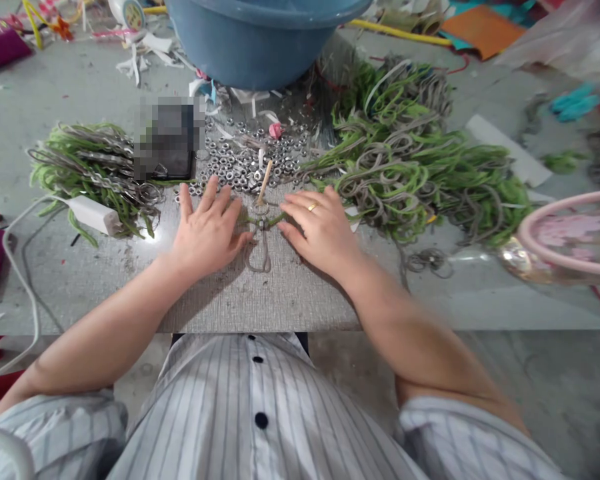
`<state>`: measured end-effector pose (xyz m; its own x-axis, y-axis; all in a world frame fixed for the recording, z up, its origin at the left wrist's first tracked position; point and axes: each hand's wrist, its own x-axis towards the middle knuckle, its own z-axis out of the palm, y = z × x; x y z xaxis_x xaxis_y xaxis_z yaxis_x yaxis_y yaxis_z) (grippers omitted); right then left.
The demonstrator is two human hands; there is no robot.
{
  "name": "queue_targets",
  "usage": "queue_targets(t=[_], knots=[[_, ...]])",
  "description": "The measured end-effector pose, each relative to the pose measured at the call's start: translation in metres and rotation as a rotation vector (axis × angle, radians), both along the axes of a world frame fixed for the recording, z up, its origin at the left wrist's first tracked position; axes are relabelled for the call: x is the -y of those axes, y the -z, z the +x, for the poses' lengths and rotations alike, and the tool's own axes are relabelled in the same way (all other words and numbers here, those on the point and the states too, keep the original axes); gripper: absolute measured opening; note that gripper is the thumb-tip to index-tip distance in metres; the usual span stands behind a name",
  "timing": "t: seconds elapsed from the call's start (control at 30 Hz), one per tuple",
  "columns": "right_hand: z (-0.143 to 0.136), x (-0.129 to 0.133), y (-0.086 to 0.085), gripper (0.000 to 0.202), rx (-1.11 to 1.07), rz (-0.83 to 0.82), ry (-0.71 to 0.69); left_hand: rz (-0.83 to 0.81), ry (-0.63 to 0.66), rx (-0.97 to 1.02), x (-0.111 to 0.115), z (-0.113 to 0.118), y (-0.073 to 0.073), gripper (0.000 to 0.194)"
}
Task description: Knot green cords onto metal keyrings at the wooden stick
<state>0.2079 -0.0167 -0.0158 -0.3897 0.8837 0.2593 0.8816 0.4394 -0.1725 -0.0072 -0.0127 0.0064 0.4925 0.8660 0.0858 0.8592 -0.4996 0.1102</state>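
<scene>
Between my hands, a metal nut (261, 225) sits on crossed green and grey cords, with a grey cord loop (266, 261) hanging toward the table's front edge. My left hand (209, 230) lies palm down with its fingers spread, its thumb near the green cord's left end. On the other side, my right hand (320, 227), wearing a ring, rests with thumb and forefinger apart beside the cord's right end; neither hand clearly grips it. Just above the nut stands a small wooden stick (265, 180). Many loose metal nuts (225, 165) are spread behind the hands.
A blue basin (260, 47) stands at the back. Green and grey cord bundles (405, 160) lie right; another bundle (80, 160) with chains lies left, beside a phone (183, 143) and a white adapter (94, 215). A pink-rimmed container (570, 233) is far right.
</scene>
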Motion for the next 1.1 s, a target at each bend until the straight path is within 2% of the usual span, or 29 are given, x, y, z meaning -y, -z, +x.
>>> queue_targets(t=[0.1,0.33,0.6,0.8,1.1], knots=[[-0.004,-0.002,0.003,0.027,-0.087,-0.014,-0.124,0.065,0.109,0.068,-0.007,0.002,0.006,0.038],[-0.008,-0.005,0.010,0.023,-0.132,-0.021,-0.145,0.100,0.169,0.042,-0.018,0.008,0.020,0.027],[-0.009,-0.005,0.014,0.026,-0.198,0.007,-0.168,0.098,0.238,0.029,-0.017,0.009,0.022,0.022],[-0.011,-0.006,0.017,0.025,-0.258,0.001,-0.239,0.085,0.284,0.037,-0.016,0.010,0.021,0.023],[-0.013,-0.003,0.010,0.023,-0.174,-0.040,-0.169,-0.018,0.146,-0.024,-0.008,0.011,0.012,0.022]])
